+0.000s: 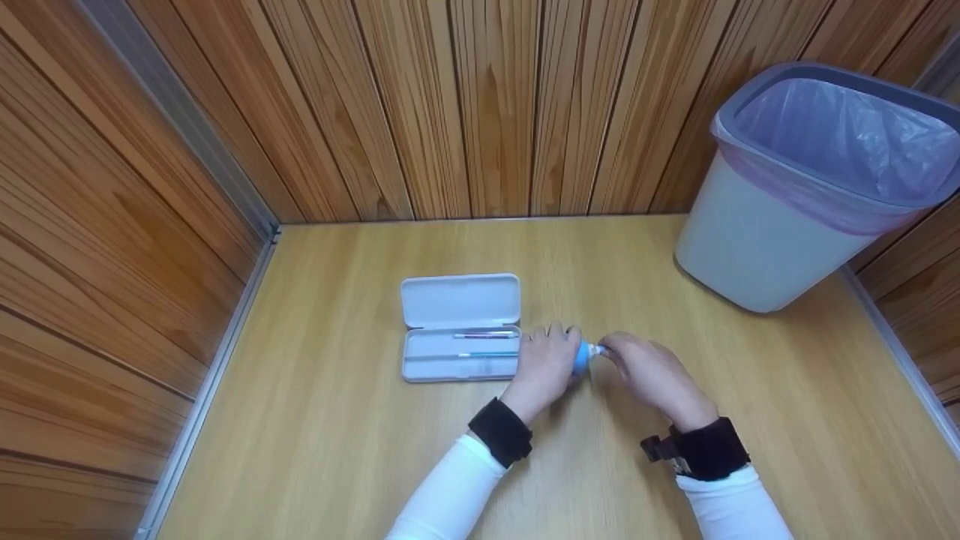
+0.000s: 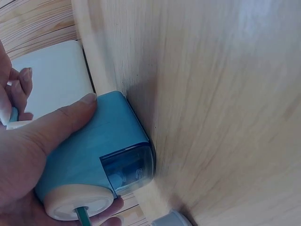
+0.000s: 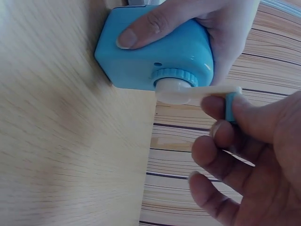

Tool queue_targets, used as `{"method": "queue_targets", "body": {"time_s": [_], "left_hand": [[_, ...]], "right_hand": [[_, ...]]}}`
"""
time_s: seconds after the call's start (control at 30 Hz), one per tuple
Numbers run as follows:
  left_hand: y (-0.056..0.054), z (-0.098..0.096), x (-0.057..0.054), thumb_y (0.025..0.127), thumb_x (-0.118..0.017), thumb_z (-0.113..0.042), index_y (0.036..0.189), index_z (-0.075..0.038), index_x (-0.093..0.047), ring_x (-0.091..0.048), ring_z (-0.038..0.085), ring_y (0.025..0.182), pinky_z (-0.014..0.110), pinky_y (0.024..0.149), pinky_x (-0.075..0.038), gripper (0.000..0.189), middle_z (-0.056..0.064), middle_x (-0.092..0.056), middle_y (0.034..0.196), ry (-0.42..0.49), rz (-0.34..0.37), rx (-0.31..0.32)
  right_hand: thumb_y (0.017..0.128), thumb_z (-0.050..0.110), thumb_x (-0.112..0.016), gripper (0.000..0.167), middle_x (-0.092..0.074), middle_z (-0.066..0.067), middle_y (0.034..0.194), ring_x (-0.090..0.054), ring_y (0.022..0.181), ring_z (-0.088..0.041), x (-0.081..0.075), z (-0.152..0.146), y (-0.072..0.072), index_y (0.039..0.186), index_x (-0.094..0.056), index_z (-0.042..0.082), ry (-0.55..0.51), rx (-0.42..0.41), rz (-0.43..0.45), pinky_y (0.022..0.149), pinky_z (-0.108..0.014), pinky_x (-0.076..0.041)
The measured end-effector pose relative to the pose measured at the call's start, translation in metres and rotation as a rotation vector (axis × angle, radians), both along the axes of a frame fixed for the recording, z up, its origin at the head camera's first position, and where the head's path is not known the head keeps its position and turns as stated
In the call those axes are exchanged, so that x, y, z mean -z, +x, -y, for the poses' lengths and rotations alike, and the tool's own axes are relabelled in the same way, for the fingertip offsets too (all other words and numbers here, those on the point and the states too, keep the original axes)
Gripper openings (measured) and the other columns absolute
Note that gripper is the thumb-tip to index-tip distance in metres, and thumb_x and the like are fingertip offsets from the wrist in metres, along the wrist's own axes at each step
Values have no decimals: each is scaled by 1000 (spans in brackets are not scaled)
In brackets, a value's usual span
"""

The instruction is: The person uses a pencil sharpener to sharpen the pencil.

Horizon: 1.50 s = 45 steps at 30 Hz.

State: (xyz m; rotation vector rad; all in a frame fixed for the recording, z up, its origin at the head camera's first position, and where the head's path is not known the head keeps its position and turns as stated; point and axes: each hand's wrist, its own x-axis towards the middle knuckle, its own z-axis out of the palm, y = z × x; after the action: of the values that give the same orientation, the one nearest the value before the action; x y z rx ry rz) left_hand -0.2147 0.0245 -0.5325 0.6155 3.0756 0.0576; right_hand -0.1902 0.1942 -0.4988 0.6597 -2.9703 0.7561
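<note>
Sharpening looks to be the step in hand: a green pencil [image 2: 83, 216] sits in the port of the blue sharpener [image 2: 89, 141], which is at the desk, just beside the right end of the open case [image 1: 460, 300]. The left hand [image 1: 547, 360] grips its body, thumb laid across it; the right hand [image 1: 651, 371] pinches the crank's knob [image 3: 230, 108] between thumb and forefinger — its other fingers loosely bent. The next move probably calls for steady turns of the crank [image 3: 211, 92] while the left holds firm.

The desk [image 1: 337, 457] is pale wood-grain, with plank-patterned walls [image 1: 495, 112] around it — a lined bin [image 1: 772, 232] stands at the far right.
</note>
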Motion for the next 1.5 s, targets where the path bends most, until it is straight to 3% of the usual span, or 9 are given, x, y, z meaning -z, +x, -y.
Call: {"method": "queue_targets", "body": {"time_s": [0.17, 0.53, 0.83, 1.17, 1.5], "left_hand": [[0, 2, 3, 77, -80, -46, 122, -18, -56, -59, 24, 95, 39, 76, -47, 58, 4, -62, 107, 6, -27, 1], [3, 4, -2, 82, -72, -54, 137, -10, -49, -49, 23, 113, 41, 91, -45, 74, 9, -52, 124, -48, -38, 58], [1, 7, -5, 90, -68, -42, 137, -11, -50, -49, 24, 118, 46, 100, -41, 60, 8, -55, 128, -1, 12, 95], [6, 5, -1, 89, -69, -39, 135, -15, -55, -58, 24, 106, 44, 88, -44, 54, 4, -64, 118, -38, -119, 59], [6, 3, -4, 96, -62, -24, 140, -18, -48, -53, 27, 116, 48, 96, -42, 47, 5, -58, 129, 17, 20, 23]], "right_hand": [[99, 9, -56, 15, -68, -7, 94, -66, 87, -25, 5, 2, -6, 104, -69, 3, -5, 3, -86, 76, -43, -54], [101, 12, -54, 20, -66, -9, 98, -65, 89, -28, 6, 1, -18, 111, -68, 2, 4, 53, -55, 77, -44, -54], [102, 14, -53, 22, -66, -10, 102, -65, 94, -29, 5, 2, -23, 115, -67, 2, -2, 62, -3, 80, -44, -53], [100, 12, -56, 20, -66, -10, 96, -65, 88, -29, 5, 3, -30, 110, -68, 0, 39, 50, -44, 76, -46, -53], [102, 14, -53, 23, -67, -12, 101, -65, 94, -32, 7, 2, -38, 115, -67, 1, 26, 66, 7, 82, -48, -52]]}}
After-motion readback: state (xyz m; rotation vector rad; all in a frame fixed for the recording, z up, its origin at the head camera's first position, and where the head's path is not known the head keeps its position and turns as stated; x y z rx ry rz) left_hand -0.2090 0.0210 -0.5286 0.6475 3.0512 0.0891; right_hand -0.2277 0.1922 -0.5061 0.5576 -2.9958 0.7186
